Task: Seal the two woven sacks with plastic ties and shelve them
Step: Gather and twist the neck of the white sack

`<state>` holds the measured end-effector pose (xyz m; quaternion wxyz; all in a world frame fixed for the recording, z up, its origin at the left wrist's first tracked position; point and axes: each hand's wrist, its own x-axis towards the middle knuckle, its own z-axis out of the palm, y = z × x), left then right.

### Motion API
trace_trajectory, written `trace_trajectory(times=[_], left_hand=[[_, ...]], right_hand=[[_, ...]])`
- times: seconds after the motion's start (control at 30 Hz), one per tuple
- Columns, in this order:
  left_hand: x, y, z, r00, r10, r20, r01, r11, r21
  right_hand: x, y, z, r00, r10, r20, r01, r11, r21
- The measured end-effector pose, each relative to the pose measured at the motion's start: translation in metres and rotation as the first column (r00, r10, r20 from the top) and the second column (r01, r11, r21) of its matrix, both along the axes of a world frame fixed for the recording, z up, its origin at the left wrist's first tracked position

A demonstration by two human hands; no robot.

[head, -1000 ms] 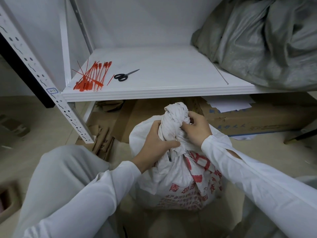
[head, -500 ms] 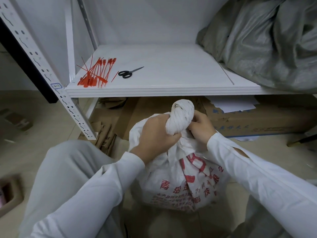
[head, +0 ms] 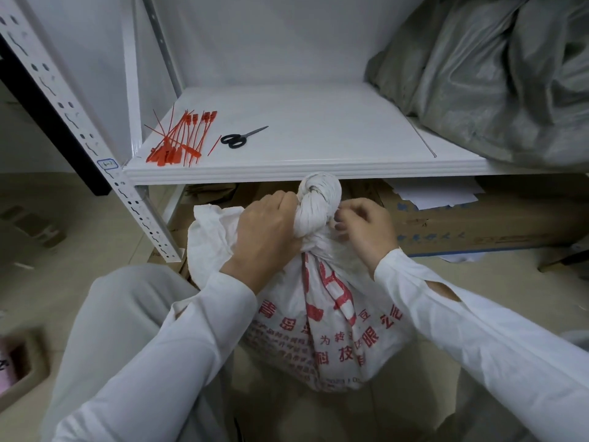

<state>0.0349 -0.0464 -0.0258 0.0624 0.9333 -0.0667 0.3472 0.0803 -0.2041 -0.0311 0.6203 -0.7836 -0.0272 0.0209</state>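
Landmark: white metal shelf (head: 318,122), lowest board.

- White woven sack (head: 318,330) with red print, upright on the floor just in front of and below the shelf's front edge. The mouth is twisted into a thick, coiled neck whose top reaches the shelf edge. Among the red characters "青岛" and "科技" can be read; the smaller lines are too creased to read.
- Left hand (head: 264,231): fingers curled tight round the base of the twisted neck.
- Right hand (head: 363,224): fingers bent, the tips pinching the fabric on the neck's other side.
- Red plastic ties (head: 178,145), a loose bundle on the shelf's front left corner.
- Black-handled scissors (head: 239,139), closed, on the shelf just right of the ties.
- Grey woven sack (head: 497,74), slumped on the shelf's right end.
- Brown cardboard box (head: 478,224) under the shelf at right, with blue print too faint to read; white paper sheets (head: 436,194) lie on it.
- Small blue-outlined label (head: 107,163) on the shelf's front left post, marked "1".
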Motion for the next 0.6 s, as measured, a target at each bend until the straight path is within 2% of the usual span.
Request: trace_trajectory(times=[0.07, 0.17, 0.27, 0.33, 0.4, 0.47, 0.5, 0.6], left_hand=[[0.003, 0.0, -0.003, 0.997, 0.036, 0.065, -0.039, 0.998, 0.042], [0.003, -0.01, -0.013, 0.991, 0.06, 0.121, -0.067, 0.996, 0.057], [0.001, -0.015, -0.017, 1.0, 0.014, 0.023, -0.014, 1.0, -0.003], [0.001, -0.01, -0.008, 0.983, -0.13, -0.132, 0.106, 0.98, -0.17], [-0.001, 0.0, 0.006, 0.891, -0.328, -0.314, 0.169, 0.881, -0.441], [-0.004, 0.013, 0.017, 0.772, -0.496, -0.397, 0.131, 0.735, -0.665], [-0.005, 0.02, 0.021, 0.728, -0.543, -0.418, 0.088, 0.679, -0.729], [-0.005, 0.033, 0.031, 0.655, -0.569, -0.498, -0.073, 0.608, -0.79]], right_hand=[[-0.015, 0.005, 0.013, 0.989, 0.065, -0.132, -0.048, 0.99, 0.13], [-0.03, 0.012, 0.019, 0.96, 0.173, -0.22, -0.14, 0.978, 0.157], [-0.028, 0.01, 0.021, 0.944, 0.162, -0.286, -0.084, 0.96, 0.266], [-0.022, 0.005, 0.025, 0.923, 0.193, -0.332, -0.077, 0.94, 0.332], [-0.016, 0.001, 0.028, 0.909, 0.22, -0.354, -0.075, 0.922, 0.38], [-0.013, -0.001, 0.03, 0.906, 0.239, -0.349, -0.088, 0.914, 0.397], [-0.011, -0.001, 0.03, 0.906, 0.246, -0.343, -0.098, 0.913, 0.396], [-0.01, -0.001, 0.032, 0.904, 0.282, -0.322, -0.137, 0.903, 0.406]])
